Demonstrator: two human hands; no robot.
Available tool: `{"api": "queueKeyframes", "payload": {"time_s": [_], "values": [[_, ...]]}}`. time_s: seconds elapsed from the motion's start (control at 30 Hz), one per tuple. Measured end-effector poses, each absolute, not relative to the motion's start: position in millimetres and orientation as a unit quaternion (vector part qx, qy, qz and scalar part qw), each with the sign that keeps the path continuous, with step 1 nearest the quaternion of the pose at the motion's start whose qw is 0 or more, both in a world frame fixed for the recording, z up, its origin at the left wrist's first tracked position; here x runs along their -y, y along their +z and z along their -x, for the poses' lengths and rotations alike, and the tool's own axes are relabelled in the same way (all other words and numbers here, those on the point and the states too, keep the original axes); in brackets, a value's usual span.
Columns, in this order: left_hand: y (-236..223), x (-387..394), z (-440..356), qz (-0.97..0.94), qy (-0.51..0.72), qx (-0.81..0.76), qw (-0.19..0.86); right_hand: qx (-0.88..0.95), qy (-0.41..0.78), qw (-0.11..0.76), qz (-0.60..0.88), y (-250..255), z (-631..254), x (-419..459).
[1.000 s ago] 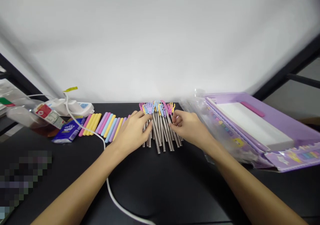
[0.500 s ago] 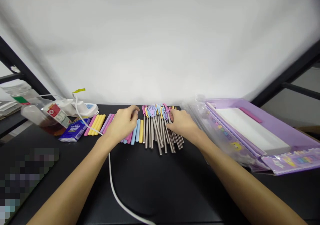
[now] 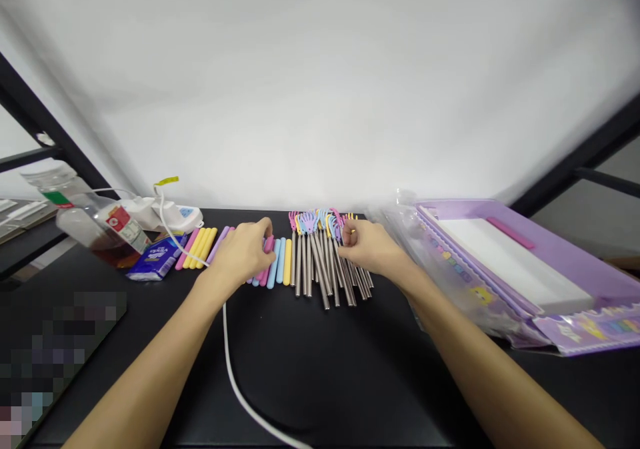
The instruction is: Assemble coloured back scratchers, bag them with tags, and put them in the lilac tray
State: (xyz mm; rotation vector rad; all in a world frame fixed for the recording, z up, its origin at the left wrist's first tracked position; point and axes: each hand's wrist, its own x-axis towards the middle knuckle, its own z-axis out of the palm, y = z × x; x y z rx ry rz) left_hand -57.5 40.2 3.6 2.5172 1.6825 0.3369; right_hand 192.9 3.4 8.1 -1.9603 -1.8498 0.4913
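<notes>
Lying in a loose fan at the middle of the black table (image 3: 325, 369), a bunch of metal-shafted back scratchers (image 3: 321, 272) points its small hand-shaped heads toward the white wall (image 3: 320, 89) and its bare ends toward the person. The heads, in pink, yellow, blue and purple, crowd together and overlap. Just left of the bunch runs a row of pastel sticks (image 3: 281, 262), laid side by side and partly hidden by the left hand (image 3: 243, 252). That hand bends over the row, its thumb and forefinger curved at a pink stick (image 3: 269, 244) — I cannot tell whether they grip it or only rest there. The right hand (image 3: 373, 244) is at the right edge of the bunch, fingers curled in toward the thumb; whether anything is pinched between them I cannot tell.

A white cable (image 3: 229, 356) crosses the row, passes under the left wrist and curves toward the near edge. On the far left stand a clear jar (image 3: 80, 222) with a white lid (some dark liquid sits low in it), a blue packet (image 3: 155, 259) and a white power strip (image 3: 183, 217). To the right, clear plastic wrapping (image 3: 435, 282) lies beside an open purple box (image 3: 560, 252) — inside it are a white insert (image 3: 515, 262) and a slim pink piece (image 3: 510, 232).
</notes>
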Motion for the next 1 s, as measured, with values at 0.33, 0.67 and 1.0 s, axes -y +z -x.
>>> {"api": "queueKeyframes", "payload": {"time_s": [0.33, 0.67, 1.0], "values": [[9, -36, 47, -0.819, 0.231, -0.512, 0.118, 0.669, 0.136, 0.21, 0.7, 6, -194, -1], [0, -13, 14, -0.805, 0.341, -0.391, 0.288, 0.625, 0.199, 0.239, 0.716, 6, -212, 2], [-9, -6, 2, -0.812, 0.317, -0.39, 0.297, 0.63, 0.131, 0.226, 0.731, -7, -203, -9]]}}
